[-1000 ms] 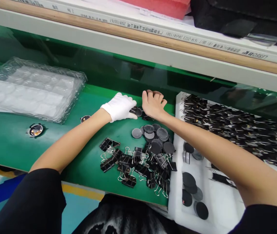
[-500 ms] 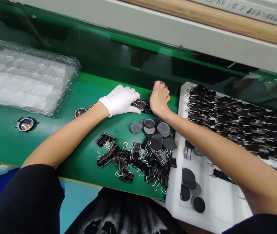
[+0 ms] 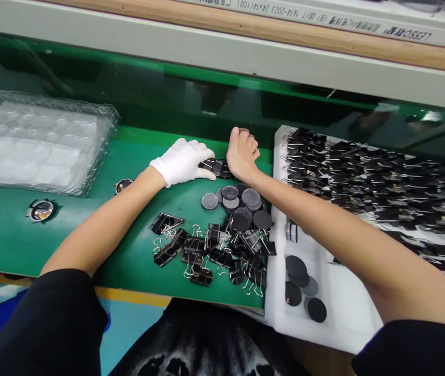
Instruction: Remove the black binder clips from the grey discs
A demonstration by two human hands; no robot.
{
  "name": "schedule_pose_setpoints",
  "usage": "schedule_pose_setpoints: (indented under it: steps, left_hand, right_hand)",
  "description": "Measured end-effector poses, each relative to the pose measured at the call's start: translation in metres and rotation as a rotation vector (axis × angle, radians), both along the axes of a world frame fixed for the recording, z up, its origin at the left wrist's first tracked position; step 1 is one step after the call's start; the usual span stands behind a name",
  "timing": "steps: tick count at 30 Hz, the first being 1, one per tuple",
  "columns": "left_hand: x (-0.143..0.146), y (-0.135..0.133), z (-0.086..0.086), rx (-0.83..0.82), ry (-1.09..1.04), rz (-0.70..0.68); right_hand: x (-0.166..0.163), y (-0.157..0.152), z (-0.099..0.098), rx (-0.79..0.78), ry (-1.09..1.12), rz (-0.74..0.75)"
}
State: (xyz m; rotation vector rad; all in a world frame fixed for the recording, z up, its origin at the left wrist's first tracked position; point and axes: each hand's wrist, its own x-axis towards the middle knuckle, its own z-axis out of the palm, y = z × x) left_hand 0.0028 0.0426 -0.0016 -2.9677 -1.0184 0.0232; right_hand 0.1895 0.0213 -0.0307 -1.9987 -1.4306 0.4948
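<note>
Clipped disc [image 3: 217,167]: dark and round, with black clips at its sides, lying far back on the green bench [image 3: 3,245] between the two hands. From left to right: a clear tray [image 3: 107,146] with rounded hollows; in front of it, a round part [image 3: 42,210] with a pale rim, and a second part [image 3: 123,185], partly hidden by the left forearm; the left hand [image 3: 183,161], white-gloved, thumb and fingers narrowed about the clipped disc's left end; nearer the front edge, a tangled heap of clips [image 3: 214,237]; behind it, overlapping loose discs [image 3: 251,198]; the right hand [image 3: 243,154], bare, fingers bent, its heel at the clipped disc's right end, contact and grip impossible to tell; a white foam box [image 3: 275,297], with dark discs [image 3: 296,267] near its left wall and dense clip rows [image 3: 363,180] behind
</note>
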Motion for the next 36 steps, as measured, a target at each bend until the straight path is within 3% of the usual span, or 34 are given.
schedule_pose_setpoints:
  steps: [4, 8, 10, 13, 14, 17, 21, 24, 28, 31, 34, 36]
  left_hand:
    - [0.000, -0.001, 0.000, 0.007, 0.009, -0.006]
    - [-0.005, -0.002, 0.011, -0.105, 0.005, 0.012]
    - [-0.010, -0.004, 0.022, -0.269, -0.088, 0.050]
    - [-0.014, -0.011, 0.042, -0.506, -0.246, 0.100]
    - [-0.013, -0.016, 0.048, -0.569, -0.287, 0.120]
    - [-0.004, -0.034, 0.064, -0.608, -0.447, 0.156]
    - [0.010, -0.059, 0.072, -0.311, -0.586, 0.066]
    - [0.017, -0.071, 0.072, -0.248, -0.565, -0.024]
    - [0.024, -0.083, 0.072, -0.238, -0.530, -0.034]
    - [0.027, -0.097, 0.075, -0.324, -0.464, -0.027]
    - [0.025, -0.106, 0.078, -0.462, -0.412, -0.121]
    - [0.023, -0.105, 0.078, -0.461, -0.405, -0.157]
  right_hand:
    - [-0.003, 0.003, -0.001, 0.001, 0.004, -0.024]
    - [0.004, 0.004, 0.019, -0.031, 0.092, -0.010]
    - [0.017, -0.003, 0.038, 0.015, 0.173, 0.221]
    - [0.038, -0.029, 0.070, 0.060, 0.203, 0.703]
    - [0.043, -0.039, 0.080, 0.072, 0.182, 0.775]
    - [0.053, -0.071, 0.102, 0.115, 0.153, 0.706]
    - [0.058, -0.104, 0.117, 0.017, 0.248, 0.594]
    - [0.062, -0.124, 0.120, -0.012, 0.267, 0.586]
    - [0.063, -0.142, 0.111, 0.006, 0.292, 0.539]
    - [0.072, -0.155, 0.109, 0.045, 0.313, 0.525]
    - [0.104, -0.183, 0.122, 0.129, 0.329, 0.510]
    - [0.134, -0.217, 0.138, 0.182, 0.257, 0.489]
